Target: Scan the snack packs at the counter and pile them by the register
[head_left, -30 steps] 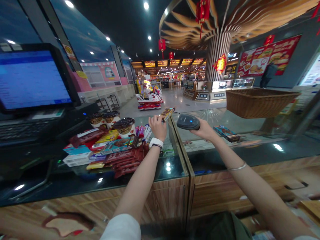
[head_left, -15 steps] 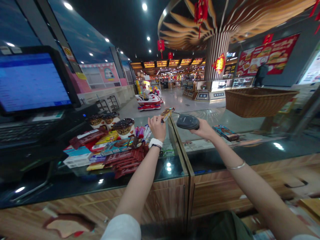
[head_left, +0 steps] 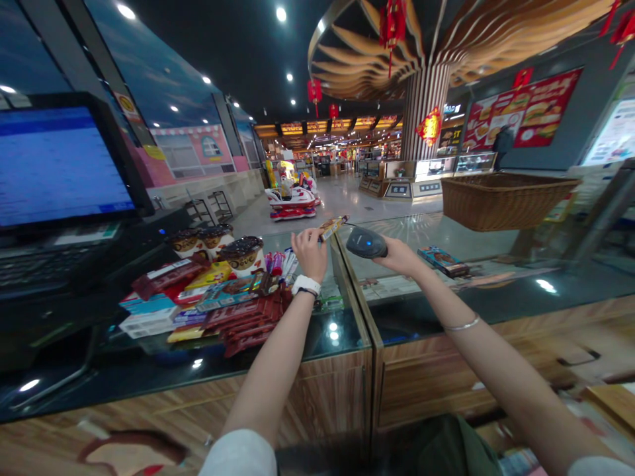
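My left hand [head_left: 310, 252] is closed on a small flat snack packet [head_left: 331, 228], holding it up over the glass counter [head_left: 347, 330]. My right hand [head_left: 397, 256] grips a dark handheld barcode scanner [head_left: 366, 242] with a blue light lit on top. The scanner sits just right of the packet, pointing towards it. A pile of chocolate bars and snack packs [head_left: 213, 304] lies on the counter to the left of my left wrist, with three chocolate cups [head_left: 213, 248] behind it.
A till screen [head_left: 59, 165] glowing blue and a keyboard [head_left: 30, 268] stand at the left. A wicker basket [head_left: 506, 198] rests on the counter at the right, and one snack box [head_left: 442, 260] lies near it. A shopping-mall hall stretches beyond.
Both hands stay almost where they were. The scanner's blue light was on, then off half a second ago, and is lit again now.
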The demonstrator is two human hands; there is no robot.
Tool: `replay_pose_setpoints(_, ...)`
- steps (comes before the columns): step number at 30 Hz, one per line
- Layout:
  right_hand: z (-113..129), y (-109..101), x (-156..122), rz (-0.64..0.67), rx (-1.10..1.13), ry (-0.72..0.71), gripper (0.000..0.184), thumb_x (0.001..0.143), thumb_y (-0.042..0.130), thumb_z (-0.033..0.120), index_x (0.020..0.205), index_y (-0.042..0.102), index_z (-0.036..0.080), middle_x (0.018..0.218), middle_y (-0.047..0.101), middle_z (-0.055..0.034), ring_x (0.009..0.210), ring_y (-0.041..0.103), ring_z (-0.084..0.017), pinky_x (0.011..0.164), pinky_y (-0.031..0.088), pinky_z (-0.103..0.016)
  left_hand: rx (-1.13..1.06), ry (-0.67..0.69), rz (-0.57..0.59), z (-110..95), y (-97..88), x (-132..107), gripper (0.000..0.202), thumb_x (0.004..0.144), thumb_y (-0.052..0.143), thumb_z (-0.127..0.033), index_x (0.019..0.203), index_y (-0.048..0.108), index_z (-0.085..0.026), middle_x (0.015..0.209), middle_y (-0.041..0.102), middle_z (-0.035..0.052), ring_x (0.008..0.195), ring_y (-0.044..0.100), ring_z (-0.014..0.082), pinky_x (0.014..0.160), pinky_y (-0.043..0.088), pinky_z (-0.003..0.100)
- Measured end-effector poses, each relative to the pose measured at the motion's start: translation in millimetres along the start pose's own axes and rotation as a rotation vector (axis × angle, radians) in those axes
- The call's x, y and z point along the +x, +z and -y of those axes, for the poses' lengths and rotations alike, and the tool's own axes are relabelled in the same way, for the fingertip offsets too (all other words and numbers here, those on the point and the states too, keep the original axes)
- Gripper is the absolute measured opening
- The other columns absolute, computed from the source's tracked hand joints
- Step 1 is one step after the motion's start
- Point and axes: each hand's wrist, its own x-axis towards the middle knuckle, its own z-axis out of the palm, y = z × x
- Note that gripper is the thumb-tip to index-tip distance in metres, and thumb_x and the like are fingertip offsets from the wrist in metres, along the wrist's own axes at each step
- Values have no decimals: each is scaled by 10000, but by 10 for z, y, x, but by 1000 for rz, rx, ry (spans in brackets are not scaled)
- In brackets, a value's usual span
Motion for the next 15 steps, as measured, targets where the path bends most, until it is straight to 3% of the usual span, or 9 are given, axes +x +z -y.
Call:
replay_pose_setpoints(9, -307, 134, 66, 135, -87, -160, 504, 699, 614, 211, 1195, 527, 187, 1142, 552, -110, 968, 621, -278, 878, 505, -429, -89, 21, -13, -46, -97, 36, 202, 895, 580, -207, 1045, 699, -271, 1084, 716, 50, 1097, 592, 263, 1196, 202, 531)
replay_pose_setpoints(15, -452, 209, 63, 257, -160, -252, 491, 680, 578, 111, 1169, 561, 154, 1219, 520, -139, 1067, 610, -274, 942, 477, -403, -102, 16, -16, -71, -155, 38, 198, 894, 583, -210, 1038, 705, -267, 1057, 729, 42, 1082, 607, 249, 1211, 172, 513)
